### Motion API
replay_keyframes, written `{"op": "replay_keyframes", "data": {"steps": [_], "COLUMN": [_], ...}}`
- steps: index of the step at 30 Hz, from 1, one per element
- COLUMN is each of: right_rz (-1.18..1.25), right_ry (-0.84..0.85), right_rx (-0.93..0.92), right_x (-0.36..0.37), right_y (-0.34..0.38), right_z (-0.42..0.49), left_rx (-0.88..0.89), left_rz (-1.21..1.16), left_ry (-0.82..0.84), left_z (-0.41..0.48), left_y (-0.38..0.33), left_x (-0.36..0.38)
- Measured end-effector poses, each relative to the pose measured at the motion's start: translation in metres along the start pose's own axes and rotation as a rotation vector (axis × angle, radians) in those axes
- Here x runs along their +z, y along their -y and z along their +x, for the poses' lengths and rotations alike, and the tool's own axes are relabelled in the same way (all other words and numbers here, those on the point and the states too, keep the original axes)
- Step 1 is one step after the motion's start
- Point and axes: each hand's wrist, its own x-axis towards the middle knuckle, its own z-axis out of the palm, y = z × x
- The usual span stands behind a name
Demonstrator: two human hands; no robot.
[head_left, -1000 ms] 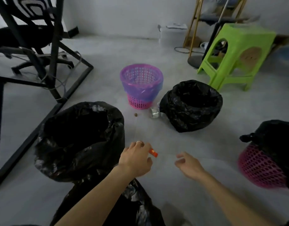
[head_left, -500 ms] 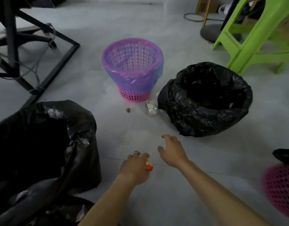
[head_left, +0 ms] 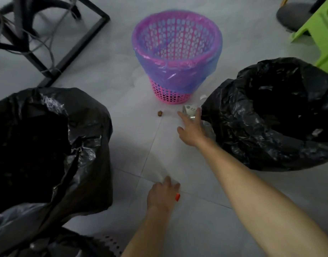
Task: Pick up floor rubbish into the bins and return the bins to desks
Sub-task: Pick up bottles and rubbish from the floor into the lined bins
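Right hand (head_left: 191, 129) has reached the crumpled wrapper (head_left: 191, 111).

Right hand (head_left: 191, 129) reaches the white carton (head_left: 190, 111); left hand (head_left: 162, 196) holds an orange scrap (head_left: 177, 197).

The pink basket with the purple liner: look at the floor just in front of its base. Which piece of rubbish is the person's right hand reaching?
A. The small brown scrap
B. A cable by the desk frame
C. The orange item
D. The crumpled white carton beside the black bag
D. The right hand stretches out with its fingers at the crumpled white carton, which lies against the black bag; the small brown scrap lies untouched to the side.
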Motion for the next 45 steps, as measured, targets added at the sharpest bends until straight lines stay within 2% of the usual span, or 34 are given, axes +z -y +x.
{"op": "replay_keyframes", "data": {"steps": [7, 14, 17, 20, 23, 26, 31, 33, 35, 39, 42, 45], "right_rz": [0.007, 0.275, 0.382, 0.544, 0.746, 0.978, 1.229, 1.339, 1.389, 1.303, 1.206, 1.028], "right_ry": [-0.111, -0.141, -0.079, -0.122, -0.175, -0.234, -0.521, -0.554, -0.506, -0.106, 0.206, 0.424], "right_rx": [0.026, -0.032, 0.065, 0.109, 0.183, 0.221, 0.18, 0.122, 0.043, -0.088, -0.165, -0.22], "right_x": [0.011, 0.008, -0.001, -0.016, -0.027, -0.037, -0.056, -0.054, -0.05, -0.023, 0.012, 0.057], "right_y": [-0.009, -0.021, -0.028, -0.024, -0.008, 0.027, 0.117, 0.165, 0.212, 0.314, 0.365, 0.405], "right_z": [0.002, -0.061, -0.094, -0.129, -0.164, -0.2, -0.262, -0.295, -0.329, -0.402, -0.444, -0.481], "left_rx": [-0.026, -0.017, -0.02, -0.022, -0.017, 0.008, 0.072, 0.05, 0.012, -0.208, -0.364, -0.441], "left_rz": [-0.03, 0.096, 0.191, 0.194, 0.121, -0.096, -0.386, -0.467, -0.537, -0.628, -0.62, -0.573], "left_ry": [0.019, -0.046, -0.037, -0.092, -0.21, -0.399, -0.793, -0.901, -0.966, -1.049, -0.983, -0.851], "left_z": [0.003, 0.008, -0.005, -0.031, -0.071, -0.122, -0.227, -0.277, -0.322, -0.417, -0.471, -0.519], "left_y": [0.005, 0.003, 0.005, 0.019, 0.042, 0.057, 0.092, 0.128, 0.167, 0.264, 0.32, 0.365], "left_x": [0.008, -0.006, -0.022, -0.04, -0.06, -0.082, -0.109, -0.109, -0.102, -0.066, -0.025, 0.034]}}
